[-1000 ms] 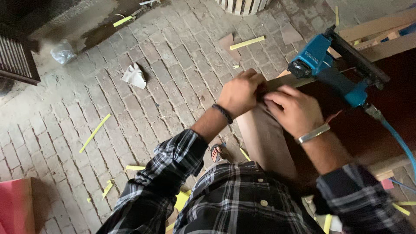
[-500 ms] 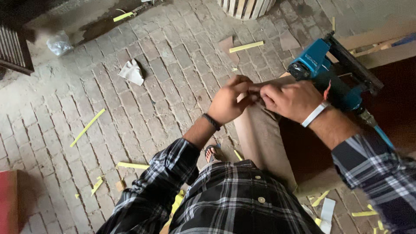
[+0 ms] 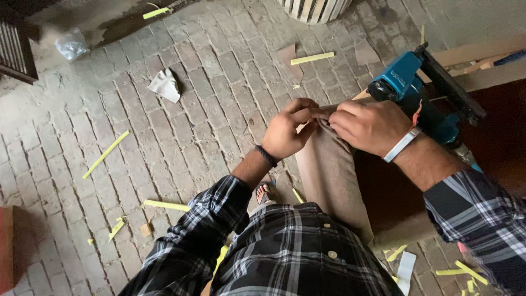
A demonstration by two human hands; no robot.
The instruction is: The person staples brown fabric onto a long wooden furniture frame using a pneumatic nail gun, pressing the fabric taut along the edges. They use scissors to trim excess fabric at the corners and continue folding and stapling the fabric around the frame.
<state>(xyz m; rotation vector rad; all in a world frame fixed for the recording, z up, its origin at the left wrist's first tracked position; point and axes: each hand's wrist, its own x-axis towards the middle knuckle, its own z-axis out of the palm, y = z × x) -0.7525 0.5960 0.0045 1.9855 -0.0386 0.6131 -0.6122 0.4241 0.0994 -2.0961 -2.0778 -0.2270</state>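
— What do we have under our hands here?

— Our left hand [image 3: 287,134] and right hand [image 3: 370,126] meet at the top edge of a tan fabric panel [image 3: 329,175] that hangs down over a dark brown furniture frame [image 3: 394,197]. The fingers of both hands are pressed together in a pinch on that upper edge of the fabric, left thumb and forefinger curled over it, right fingers bunched just beside them, nearly touching.

— And the tool?

— A blue pneumatic stapler [image 3: 422,93] lies on the frame just behind our right hand, close to the knuckles; neither hand holds it. We cannot tell whether the hand touches it.

— What are we wearing?

— A plaid shirt with sleeves pushed up, a dark band [image 3: 267,156] on the left wrist, a pale bracelet [image 3: 401,145] on the right.

— What lies around us?

— A brick floor [image 3: 208,98] below, strewn with yellow strips [image 3: 106,154], a crumpled white scrap [image 3: 165,85] and a clear plastic bag [image 3: 71,44] farther off. One sandalled foot [image 3: 265,192] shows under the left forearm.
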